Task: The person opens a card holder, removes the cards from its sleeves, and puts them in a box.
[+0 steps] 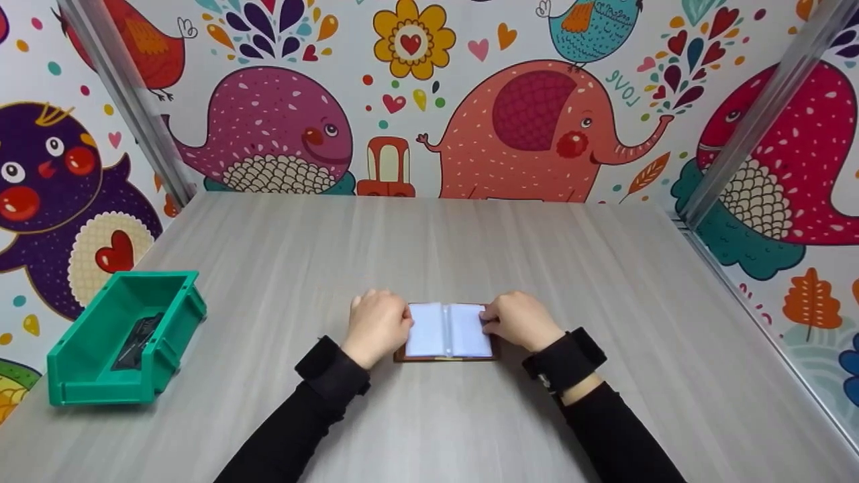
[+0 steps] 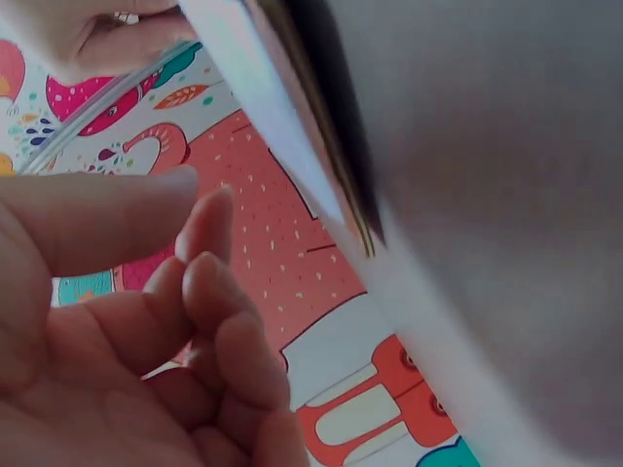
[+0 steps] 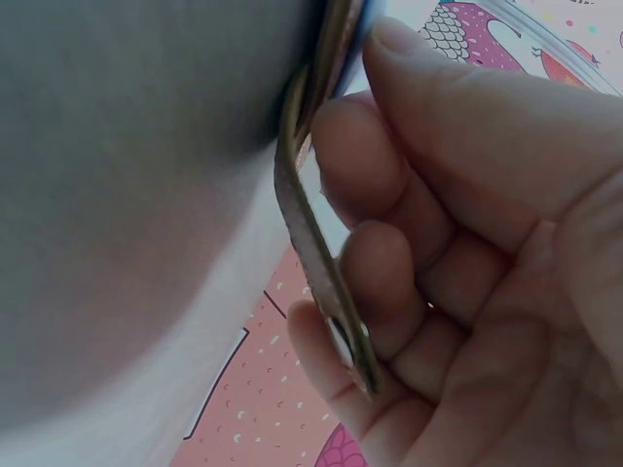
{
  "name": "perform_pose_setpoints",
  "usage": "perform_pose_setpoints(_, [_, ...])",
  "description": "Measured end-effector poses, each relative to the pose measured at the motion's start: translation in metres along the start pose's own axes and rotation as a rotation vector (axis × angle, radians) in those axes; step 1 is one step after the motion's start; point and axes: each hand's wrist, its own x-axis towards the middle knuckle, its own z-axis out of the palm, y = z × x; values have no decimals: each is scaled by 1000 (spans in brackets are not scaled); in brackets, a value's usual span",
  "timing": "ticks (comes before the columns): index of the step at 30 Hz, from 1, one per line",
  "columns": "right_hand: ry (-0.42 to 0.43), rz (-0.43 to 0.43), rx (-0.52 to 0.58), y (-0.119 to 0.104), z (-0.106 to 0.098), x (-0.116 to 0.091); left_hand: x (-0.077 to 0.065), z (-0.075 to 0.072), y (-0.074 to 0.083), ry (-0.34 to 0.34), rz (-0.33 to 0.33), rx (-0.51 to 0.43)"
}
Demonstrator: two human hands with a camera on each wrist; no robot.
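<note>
A small card holder (image 1: 448, 330) with a brown cover and pale plastic sleeves lies open on the table between both hands. My right hand (image 1: 525, 320) pinches its right edge between thumb and fingers. In the right wrist view, a brown strap (image 3: 316, 243) with a metal snap sticks out from the card holder against the curled fingers of the right hand (image 3: 467, 224). At the left edge is my left hand (image 1: 378, 327). Seen from the left wrist, the left hand (image 2: 146, 321) has loosely bent fingers with nothing between them, apart from the card holder (image 2: 292, 126).
A green bin (image 1: 100, 394) stands at the table's left side, with a dark flat item (image 1: 137, 342) inside. Printed cartoon walls (image 1: 416, 94) enclose the back and sides of the table (image 1: 429, 248).
</note>
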Motion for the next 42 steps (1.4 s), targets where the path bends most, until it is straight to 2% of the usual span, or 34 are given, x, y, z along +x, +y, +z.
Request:
perform_pose_setpoints(7, [-2, 7, 5, 0, -1, 0, -2, 4, 2, -45, 11, 46])
perform_pose_setpoints(15, [11, -21, 8, 1, 0, 1, -3, 5, 3, -81, 29, 93])
perform_pose_setpoints(26, [44, -27, 34, 3, 2, 3, -2, 7, 6, -94, 18, 129])
perform_pose_setpoints(30, [63, 6, 48, 2, 2, 5, -2, 8, 6, -102, 12, 132])
perform_pose_setpoints(33, [57, 24, 56, 2, 2, 6, -2, 8, 7, -102, 13, 137])
perform_pose_setpoints(39, [27, -13, 25, 3, 2, 7, -2, 7, 6, -102, 19, 132])
perform_pose_setpoints(42, [3, -2, 30, 2, 1, 6, -2, 6, 6, -115, 14, 130])
